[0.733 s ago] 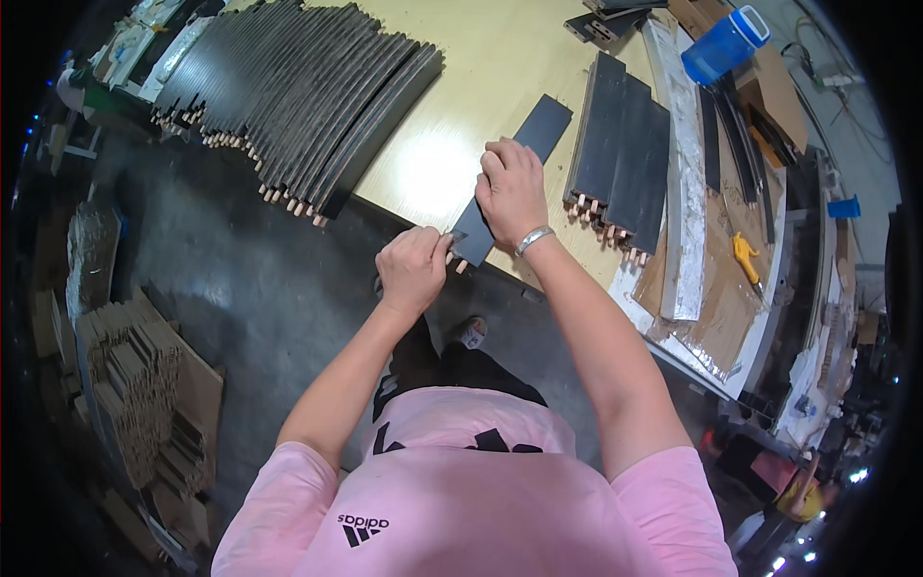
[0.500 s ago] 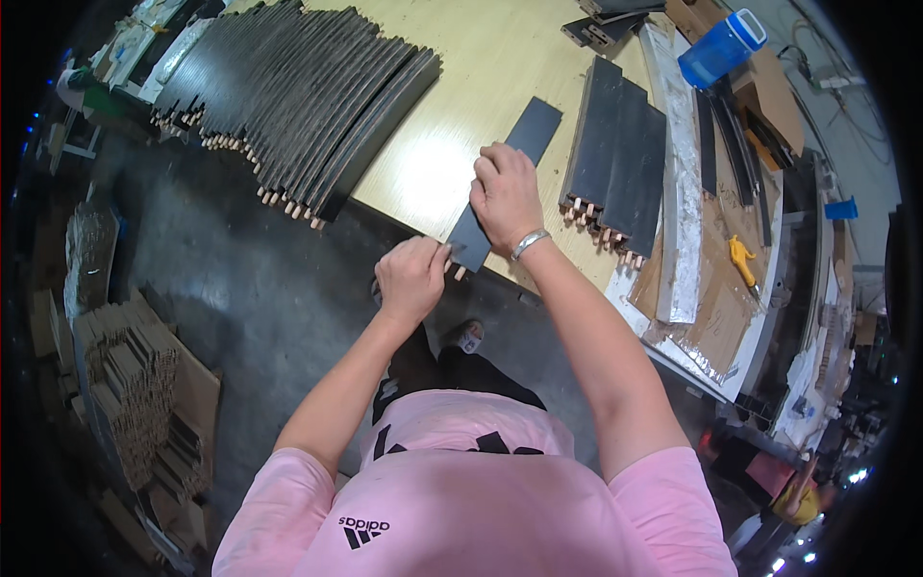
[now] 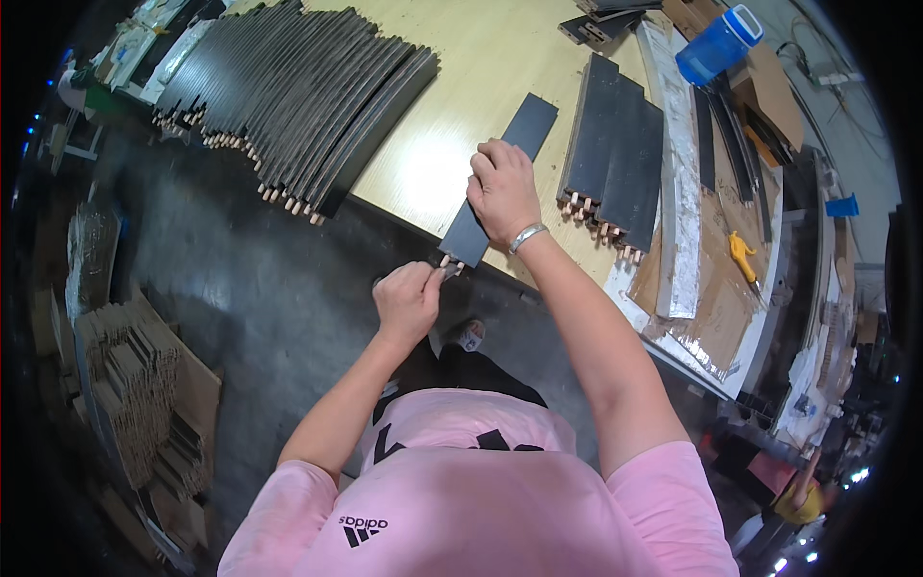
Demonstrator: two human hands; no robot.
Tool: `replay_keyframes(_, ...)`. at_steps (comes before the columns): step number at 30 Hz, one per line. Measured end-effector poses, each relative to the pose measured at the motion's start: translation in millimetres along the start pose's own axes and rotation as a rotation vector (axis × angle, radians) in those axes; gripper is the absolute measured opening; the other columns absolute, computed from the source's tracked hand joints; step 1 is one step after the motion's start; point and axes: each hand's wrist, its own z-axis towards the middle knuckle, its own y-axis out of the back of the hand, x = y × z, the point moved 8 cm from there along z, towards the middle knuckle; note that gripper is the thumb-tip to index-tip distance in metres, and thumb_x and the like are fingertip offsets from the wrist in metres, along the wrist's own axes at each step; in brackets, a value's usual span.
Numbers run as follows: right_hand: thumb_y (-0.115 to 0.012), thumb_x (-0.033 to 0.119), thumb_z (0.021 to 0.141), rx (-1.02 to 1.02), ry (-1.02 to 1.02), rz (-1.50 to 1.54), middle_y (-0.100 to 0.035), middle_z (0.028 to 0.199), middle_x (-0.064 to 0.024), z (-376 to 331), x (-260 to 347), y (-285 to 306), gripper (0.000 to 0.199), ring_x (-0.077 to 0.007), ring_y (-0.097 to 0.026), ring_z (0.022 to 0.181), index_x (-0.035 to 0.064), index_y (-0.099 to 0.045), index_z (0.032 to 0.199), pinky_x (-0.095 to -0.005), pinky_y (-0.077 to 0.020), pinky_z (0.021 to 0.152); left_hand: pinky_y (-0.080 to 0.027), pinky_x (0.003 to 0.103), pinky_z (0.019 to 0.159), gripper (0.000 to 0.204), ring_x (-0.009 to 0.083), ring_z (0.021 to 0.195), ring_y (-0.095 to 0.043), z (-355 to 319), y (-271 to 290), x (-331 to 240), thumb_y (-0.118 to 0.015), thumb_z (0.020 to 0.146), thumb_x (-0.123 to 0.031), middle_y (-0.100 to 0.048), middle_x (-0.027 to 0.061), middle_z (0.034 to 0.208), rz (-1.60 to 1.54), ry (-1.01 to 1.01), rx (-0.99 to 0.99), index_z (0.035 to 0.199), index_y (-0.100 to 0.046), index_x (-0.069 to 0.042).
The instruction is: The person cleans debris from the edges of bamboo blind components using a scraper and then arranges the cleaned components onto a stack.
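Observation:
A dark grey wooden board [image 3: 532,125] lies aslant across the table's front edge, with pale wooden dowels [image 3: 445,260] sticking out of its near end. My right hand [image 3: 505,195], a silver bracelet at its wrist, is closed over the board's middle and grips its sides. Just off the dowelled end, my left hand [image 3: 408,296] is closed in a pinch. A small flat grey piece [image 3: 451,272] pokes out between its thumb and finger, close to the dowels; its kind is too small to tell.
A long row of dark dowelled boards [image 3: 308,106] stands on the table [image 3: 413,197] at the left. To the right lies a shorter stack [image 3: 613,144], then a wrapped strip [image 3: 679,192], a yellow air gun [image 3: 741,256] and a blue jug [image 3: 719,46]. Cardboard pieces [image 3: 130,385] are piled at lower left.
My left hand has moved down and slightly left, away from the board's side to below its dowelled end. The board has shifted slightly; my right hand keeps its grip.

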Motion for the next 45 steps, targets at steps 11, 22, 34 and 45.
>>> replay_keyframes(11, -0.060, 0.016, 0.082, -0.004, 0.017, 0.008, -0.057, 0.117, -0.0129, -4.1, 2.4, 1.1, 0.020, -0.0305, -0.047, 0.124, 0.0072, -0.060, 0.100, -0.0480, -0.0318, 0.109, -0.042, 0.043, 0.053, 0.026, 0.0325, 0.058, -0.055, 24.5, 3.2, -6.8, -0.066, 0.086, -0.017, -0.053, 0.0118, 0.063, 0.091, -0.124, 0.016, 0.067, -0.052, -0.006)
replay_keyframes(22, -0.061, 0.016, 0.082, 0.012, 0.018, 0.010, -0.057, 0.114, -0.0118, -4.0, 2.7, 1.3, 0.019, -0.0293, -0.048, 0.122, 0.0078, -0.059, 0.099, -0.0479, -0.0323, 0.109, -0.041, 0.042, 0.052, 0.024, 0.0325, 0.058, -0.055, 12.7, 1.8, -6.4, -0.067, 0.083, -0.014, -0.052, 0.0128, 0.062, 0.026, -0.114, 0.046, 0.066, -0.053, -0.004)
replay_keyframes(34, -0.060, 0.016, 0.082, 0.010, 0.034, 0.011, -0.057, 0.115, -0.0118, -5.8, 5.9, 3.4, 0.018, -0.0299, -0.048, 0.121, 0.0079, -0.060, 0.098, -0.0480, -0.0323, 0.109, -0.040, 0.040, 0.051, 0.022, 0.0307, 0.056, -0.055, 31.0, 13.3, -5.6, -0.069, 0.081, -0.014, -0.053, 0.0113, 0.062, 0.065, -0.148, -0.029, 0.066, -0.056, -0.005)
replay_keyframes(45, -0.060, 0.017, 0.082, 0.018, 0.027, 0.019, -0.057, 0.116, -0.0117, -5.8, 5.1, 3.2, 0.018, -0.0300, -0.049, 0.121, 0.0079, -0.060, 0.098, -0.0486, -0.0324, 0.109, -0.040, 0.041, 0.050, 0.026, 0.0304, 0.056, -0.054, 25.5, 10.1, -6.4, -0.069, 0.081, -0.014, -0.051, 0.0109, 0.061, 0.050, -0.198, 0.059, 0.064, -0.051, -0.006)
